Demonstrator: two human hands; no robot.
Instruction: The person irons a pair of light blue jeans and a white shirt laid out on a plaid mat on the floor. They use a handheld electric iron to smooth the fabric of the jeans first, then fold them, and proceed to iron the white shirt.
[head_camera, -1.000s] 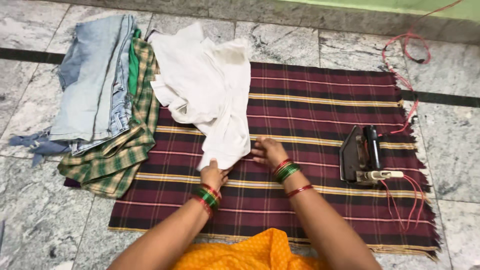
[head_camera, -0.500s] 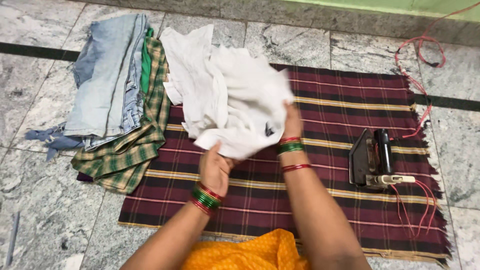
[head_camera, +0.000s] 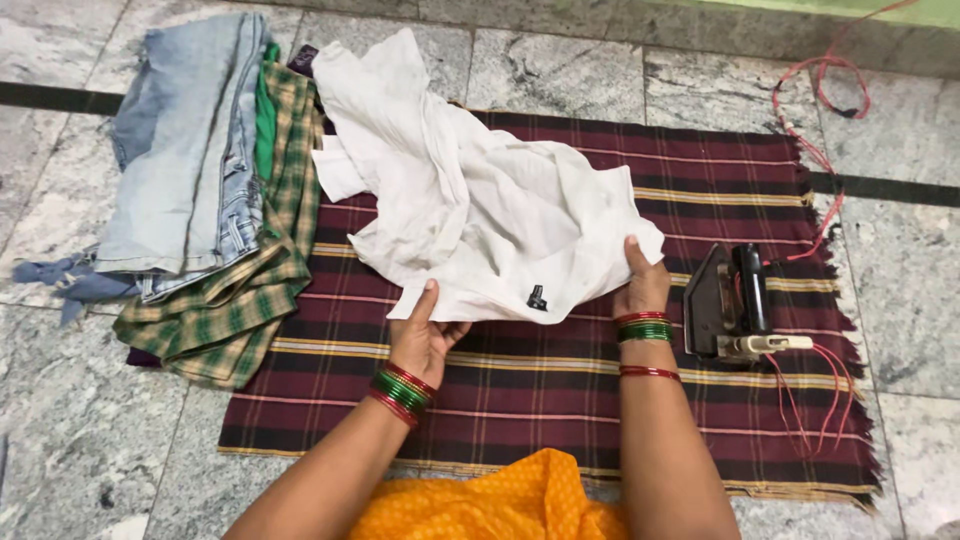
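Observation:
A crumpled white garment (head_camera: 470, 210) lies spread across a maroon striped cloth (head_camera: 560, 390) on the floor. My left hand (head_camera: 424, 336) grips the garment's near left edge. My right hand (head_camera: 642, 282) pinches its near right corner, just left of a black clothes iron (head_camera: 733, 300). A small black tag shows on the garment's near edge between my hands. Both wrists wear red and green bangles.
A pile of clothes sits at the left: pale blue jeans (head_camera: 185, 160) on top of a green checked cloth (head_camera: 235, 310). A red cord (head_camera: 820, 140) runs from the iron to the far right. Grey marble floor (head_camera: 90, 430) surrounds the cloth. My orange clothing (head_camera: 490, 505) fills the bottom.
My right hand swept from the middle of the cloth to the right, pulling the white garment open and wider. My left hand stayed on the garment's left edge.

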